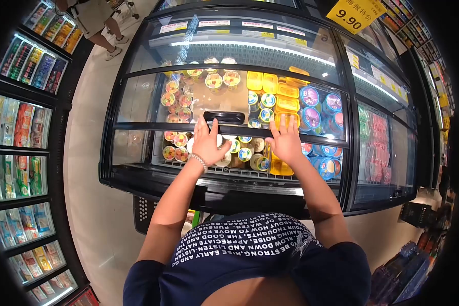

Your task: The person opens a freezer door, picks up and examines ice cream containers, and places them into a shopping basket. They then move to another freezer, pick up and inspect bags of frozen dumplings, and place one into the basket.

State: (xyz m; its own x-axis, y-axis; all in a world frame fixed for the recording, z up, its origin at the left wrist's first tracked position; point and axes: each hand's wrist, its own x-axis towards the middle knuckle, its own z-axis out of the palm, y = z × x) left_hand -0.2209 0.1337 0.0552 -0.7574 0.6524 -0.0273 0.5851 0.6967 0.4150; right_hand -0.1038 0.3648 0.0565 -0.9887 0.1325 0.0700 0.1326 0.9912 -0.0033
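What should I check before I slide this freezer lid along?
1. Left hand flat on the glass lid: ok.
2. Right hand flat on the glass beside it: ok.
3. Fingers hooked on the black handle: not ok, the left fingertips only reach its lower edge.
4. Lid track free of frost: cannot tell.
5. Ice cream tubs sit below the glass: ok.
6. Other person stands away from the freezer: ok.
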